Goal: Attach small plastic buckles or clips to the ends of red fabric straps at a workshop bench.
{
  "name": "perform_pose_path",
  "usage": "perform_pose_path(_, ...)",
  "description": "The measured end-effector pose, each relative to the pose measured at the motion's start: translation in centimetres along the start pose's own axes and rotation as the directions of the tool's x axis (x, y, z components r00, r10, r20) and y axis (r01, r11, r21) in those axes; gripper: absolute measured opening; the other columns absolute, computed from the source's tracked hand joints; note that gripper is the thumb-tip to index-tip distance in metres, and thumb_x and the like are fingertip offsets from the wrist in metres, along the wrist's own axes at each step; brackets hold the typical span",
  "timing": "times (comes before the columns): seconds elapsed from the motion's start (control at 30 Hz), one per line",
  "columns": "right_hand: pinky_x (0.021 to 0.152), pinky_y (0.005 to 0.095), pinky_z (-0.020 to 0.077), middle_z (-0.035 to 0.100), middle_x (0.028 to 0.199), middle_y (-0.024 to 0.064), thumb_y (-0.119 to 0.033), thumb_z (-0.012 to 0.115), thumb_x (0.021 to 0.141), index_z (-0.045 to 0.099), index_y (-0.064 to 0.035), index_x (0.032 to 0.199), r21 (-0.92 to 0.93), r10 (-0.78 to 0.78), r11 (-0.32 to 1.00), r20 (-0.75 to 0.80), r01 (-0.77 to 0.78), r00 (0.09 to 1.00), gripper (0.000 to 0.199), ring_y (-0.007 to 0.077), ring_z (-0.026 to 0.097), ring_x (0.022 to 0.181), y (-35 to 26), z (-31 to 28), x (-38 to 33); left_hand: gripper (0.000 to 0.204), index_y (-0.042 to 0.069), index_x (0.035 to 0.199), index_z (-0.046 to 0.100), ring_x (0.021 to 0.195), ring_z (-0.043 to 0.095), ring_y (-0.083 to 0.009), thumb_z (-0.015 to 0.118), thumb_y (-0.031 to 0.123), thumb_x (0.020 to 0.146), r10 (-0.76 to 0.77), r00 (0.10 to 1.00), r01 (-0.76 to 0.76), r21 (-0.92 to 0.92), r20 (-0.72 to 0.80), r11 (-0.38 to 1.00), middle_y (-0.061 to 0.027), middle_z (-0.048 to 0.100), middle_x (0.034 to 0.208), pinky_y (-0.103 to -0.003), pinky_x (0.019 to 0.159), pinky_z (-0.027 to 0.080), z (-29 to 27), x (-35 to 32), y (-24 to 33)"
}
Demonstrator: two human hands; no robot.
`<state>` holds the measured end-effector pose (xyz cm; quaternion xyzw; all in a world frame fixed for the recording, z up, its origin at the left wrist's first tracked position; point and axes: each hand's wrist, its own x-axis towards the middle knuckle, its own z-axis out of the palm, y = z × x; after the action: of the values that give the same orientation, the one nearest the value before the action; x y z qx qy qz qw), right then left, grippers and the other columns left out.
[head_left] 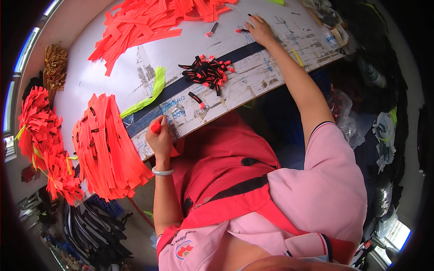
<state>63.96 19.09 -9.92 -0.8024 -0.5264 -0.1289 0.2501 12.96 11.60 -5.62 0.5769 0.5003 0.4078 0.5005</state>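
Note:
My left hand (160, 137), with a pale bangle at its wrist, is closed on a folded red strip (155, 128) by the table's near edge. My right hand (260, 30) reaches far across the table, its fingers spread. A small black tab with a red end (242, 30) lies beside those fingers; whether they touch it I cannot tell. Another such tab (212, 29) lies further left. A heap of black-and-red tabs (209, 72) sits mid-table, and a single tab (196, 99) lies nearer me. Left of my left hand, a stack of long red strips (106, 144) drapes over the edge.
A large pile of loose red strips (144, 27) covers the far left of the worn white table (181, 45). A yellow-green strip (151, 97) lies near the stack. Tied red bundles (45, 140) hang at the left. Clear plastic bags (346, 119) are at the right.

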Motion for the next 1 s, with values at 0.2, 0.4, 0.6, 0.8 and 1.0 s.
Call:
perform_pose_path(0.2, 0.092, 0.0363, 0.0446, 0.063, 0.111, 0.0114, -0.025, 0.06, 0.087, 0.067, -0.0065, 0.105, 0.518, -0.198, 0.847, 0.098, 0.12, 0.975, 0.027, 0.0298, 0.058, 0.104, -10.1, -1.3, -5.4, 0.018, 0.002, 0.106, 0.062, 0.047, 0.041, -0.002, 0.06, 0.015, 0.094, -0.105, 0.993, 0.11, -0.09, 0.063, 0.99, 0.0049, 0.049, 0.058, -0.017, 0.044, 0.034, -0.6, -0.4, 1.0)
perform_pose_path(0.4, 0.085, 0.0356, 0.0467, 0.068, 0.094, 0.0077, -0.015, 0.063, 0.081, 0.07, -0.0091, 0.093, 0.507, -0.189, 0.853, 0.074, 0.127, 0.979, 0.014, 0.0275, 0.059, 0.096, -12.3, -4.0, -6.1, 0.031, 0.003, 0.092, 0.055, 0.052, 0.05, -0.0077, 0.042, 0.029, 0.102, -0.074, 0.997, 0.062, -0.341, -0.022, 0.938, -0.0031, 0.055, 0.065, -0.021, 0.044, 0.04, -1.1, -2.0, 1.9)
perform_pose_path(0.6, 0.062, 0.0221, 0.0449, 0.062, 0.077, -0.0034, -0.014, 0.067, 0.086, 0.063, -0.0133, 0.118, 0.773, -0.024, 0.625, 0.156, -0.107, 0.987, 0.032, 0.0084, 0.052, 0.065, -16.8, -7.5, -6.8, 0.03, 0.001, 0.103, 0.061, 0.054, 0.051, -0.0087, 0.048, 0.028, 0.1, -0.241, 0.968, 0.25, -0.424, 0.077, 0.87, -0.0042, 0.06, 0.08, -0.022, 0.05, 0.044, -3.4, -5.1, 0.8)
perform_pose_path(0.8, 0.05, 0.0224, 0.0512, 0.064, 0.078, 0.0074, -0.026, 0.06, 0.093, 0.056, -0.0013, 0.095, 0.729, -0.378, 0.063, 0.649, -0.681, 0.66, 0.026, 0.012, 0.062, 0.058, -28.2, -12.1, -16.1, 0.031, -0.004, 0.113, 0.06, 0.064, 0.058, -0.0113, 0.049, 0.022, 0.099, -0.216, 0.947, 0.306, -0.466, 0.238, 0.83, -0.0051, 0.058, 0.08, -0.024, 0.06, 0.051, -4.9, -8.2, 3.1)
perform_pose_path(1.0, 0.044, 0.0166, 0.0397, 0.063, 0.074, 0.0035, -0.027, 0.062, 0.092, 0.056, -0.0038, 0.096, 0.692, -0.416, 0.122, 0.687, -0.712, 0.596, 0.024, 0.0062, 0.054, 0.053, -33.9, -12.8, -20.9, 0.026, -0.004, 0.104, 0.065, 0.069, 0.06, -0.0101, 0.053, 0.018, 0.097, -0.292, 0.947, 0.321, -0.434, 0.134, 0.842, -0.0045, 0.061, 0.087, -0.024, 0.063, 0.053, -6.1, -9.4, 2.9)
